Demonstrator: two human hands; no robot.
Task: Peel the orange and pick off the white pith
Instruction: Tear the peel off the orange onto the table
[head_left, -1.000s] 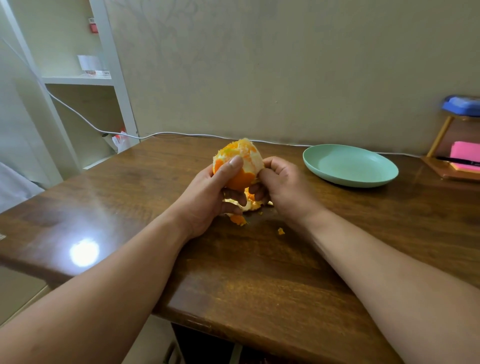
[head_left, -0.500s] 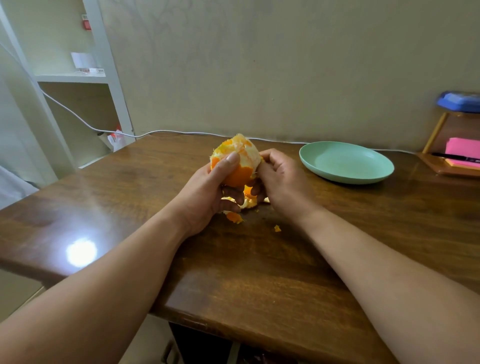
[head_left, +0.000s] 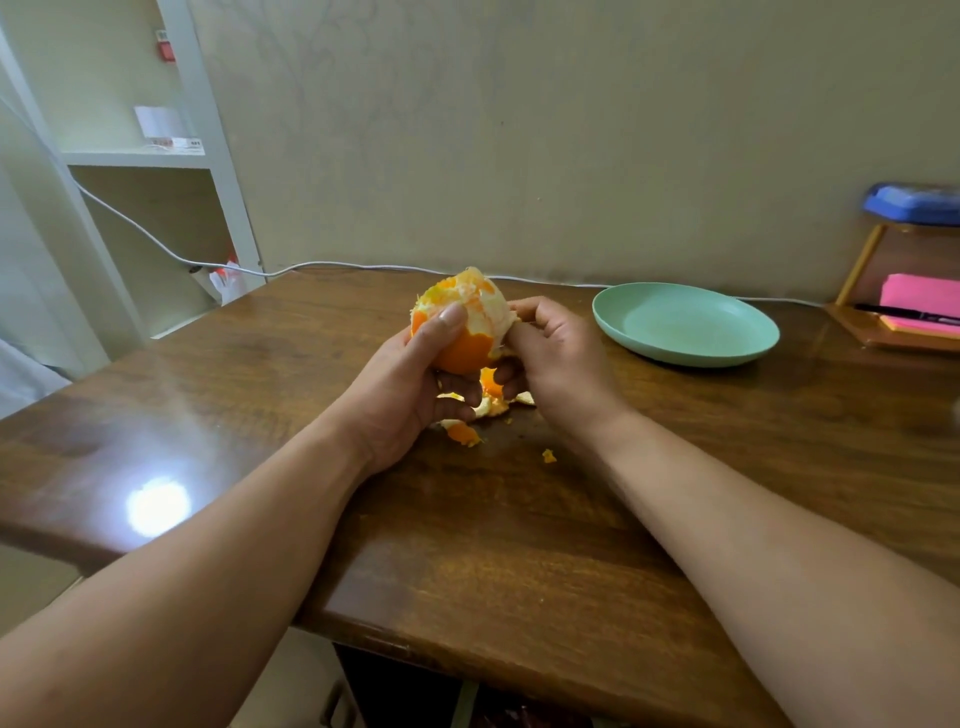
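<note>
The left grip (head_left: 408, 397) is wrapped round the orange (head_left: 470, 332), thumb pressed across its front, holding it just above the middle of the table (head_left: 519, 545). The top of the fruit is stripped to pale pith, while the lower part wears orange skin. The right grip (head_left: 561, 364) is curled against the fruit's right side, fingertips pinching the pith there. Peel scraps (head_left: 485, 406) lie on the table beneath the fruit. A green plate (head_left: 685, 358) sits to the right, apart.

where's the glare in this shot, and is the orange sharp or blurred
Head view: a round white glare spot burns out the glossy table near its left front edge; the orange is fairly sharp; the wide lens stretches the forearms at the bottom edge.
</note>
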